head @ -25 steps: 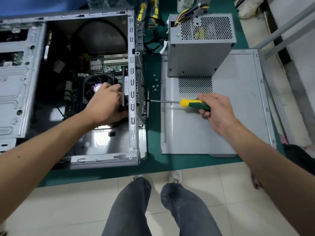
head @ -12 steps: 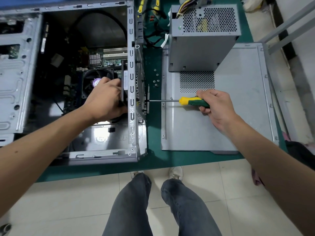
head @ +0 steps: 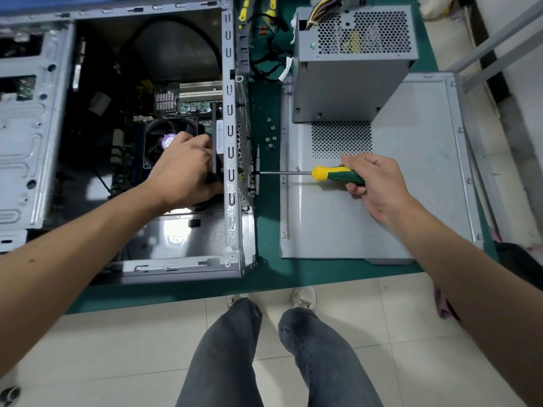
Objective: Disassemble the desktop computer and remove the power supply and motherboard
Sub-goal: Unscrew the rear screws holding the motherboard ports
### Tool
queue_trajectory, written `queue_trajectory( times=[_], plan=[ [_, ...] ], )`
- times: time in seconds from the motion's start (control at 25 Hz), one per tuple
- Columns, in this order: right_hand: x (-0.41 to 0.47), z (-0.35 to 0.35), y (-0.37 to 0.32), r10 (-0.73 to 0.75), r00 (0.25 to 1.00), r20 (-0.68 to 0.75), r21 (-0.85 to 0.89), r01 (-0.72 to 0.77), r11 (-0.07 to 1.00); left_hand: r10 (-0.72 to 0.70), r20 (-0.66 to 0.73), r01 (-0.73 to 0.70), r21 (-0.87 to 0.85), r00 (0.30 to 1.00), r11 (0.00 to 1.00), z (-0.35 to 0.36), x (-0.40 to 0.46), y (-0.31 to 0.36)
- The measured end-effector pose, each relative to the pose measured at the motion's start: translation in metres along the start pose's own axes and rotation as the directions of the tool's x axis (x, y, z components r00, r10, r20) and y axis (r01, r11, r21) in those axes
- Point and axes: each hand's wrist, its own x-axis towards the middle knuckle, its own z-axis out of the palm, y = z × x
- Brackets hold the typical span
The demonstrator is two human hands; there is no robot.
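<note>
Green bench mat (head: 266, 277) over pale tiled floor. Open computer case (head: 232, 160) fills the upper left of the frame; motherboard (head: 191, 105) still inside it. Left hand (head: 183, 168) reaches into the case centre-left, fingers curled around a dark upright card (head: 216, 142) beside the fan (head: 158, 139). Right hand (head: 373, 183), centre-right, grips the green-yellow screwdriver (head: 332, 174), tip touching the case's rear wall. Power supply (head: 349, 69) sits upper right on the removed side panel (head: 411, 186). Loose screws (head: 271, 138) lie between case and panel.
</note>
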Motion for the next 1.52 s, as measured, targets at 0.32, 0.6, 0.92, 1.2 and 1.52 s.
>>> queue_trajectory(
  times=[0.32,0.6,0.92,1.2,1.52],
  plan=[
    [0.002,0.000,0.002,0.002,1.000,-0.010,0.001,-0.002,1.000,0.018,-0.014,-0.017,0.032,1.000,0.999,0.001,-0.001,-0.002],
    [0.005,-0.013,-0.008,0.039,0.979,0.201,-0.020,-0.036,0.999,-0.005,-0.018,0.006,0.038,1.000,0.999,0.005,0.000,-0.003],
    [0.011,-0.018,-0.025,0.090,0.928,0.362,-0.138,-0.042,0.990,-0.039,0.011,0.038,0.049,0.999,0.998,0.005,0.000,-0.004],
    [0.014,-0.019,-0.036,0.052,0.938,0.342,-0.381,0.088,0.920,-0.016,-0.003,0.016,0.029,1.000,0.999,0.003,0.000,-0.001],
    [0.010,-0.016,-0.037,0.123,0.958,0.259,-0.475,0.016,0.880,-0.009,-0.004,0.009,0.045,1.000,0.999,0.004,0.000,-0.005]
  ],
)
